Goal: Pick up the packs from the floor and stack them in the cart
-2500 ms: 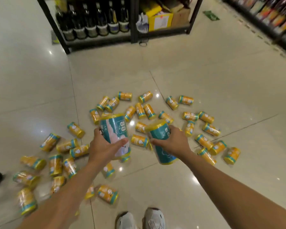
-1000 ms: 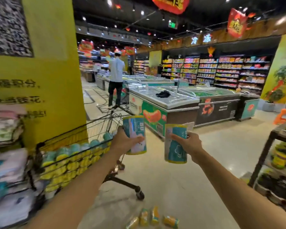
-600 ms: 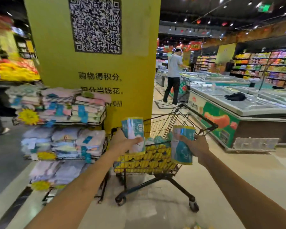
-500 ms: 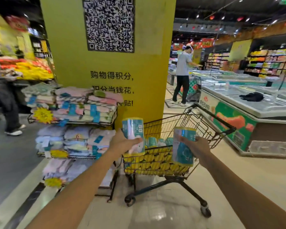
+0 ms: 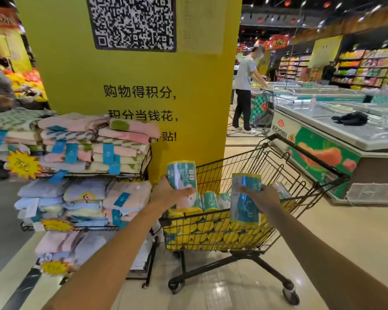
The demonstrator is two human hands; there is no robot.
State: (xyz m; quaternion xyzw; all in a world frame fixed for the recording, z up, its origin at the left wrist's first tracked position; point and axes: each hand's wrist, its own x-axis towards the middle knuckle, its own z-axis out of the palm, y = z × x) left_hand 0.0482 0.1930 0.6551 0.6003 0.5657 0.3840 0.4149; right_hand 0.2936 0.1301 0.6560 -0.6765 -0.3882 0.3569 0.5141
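Left hand [image 5: 166, 196] is gripping an upright teal-and-yellow plastic-wrapped cylindrical pack [image 5: 182, 177], thumb lying across its front, over the near-left corner of the black wire shopping cart [image 5: 222, 171]. Right hand [image 5: 263, 194] is gripping a second matching pack [image 5: 244, 206], fingers [image 5: 246, 189] curling across its front, above the stacked packs [image 5: 211, 227] filling the cart.

Cart [image 5: 244, 166] top open above stacked packs [image 5: 211, 231] (towel rack [image 5: 94, 153], yellow pillar [image 5: 199, 97] close at left).
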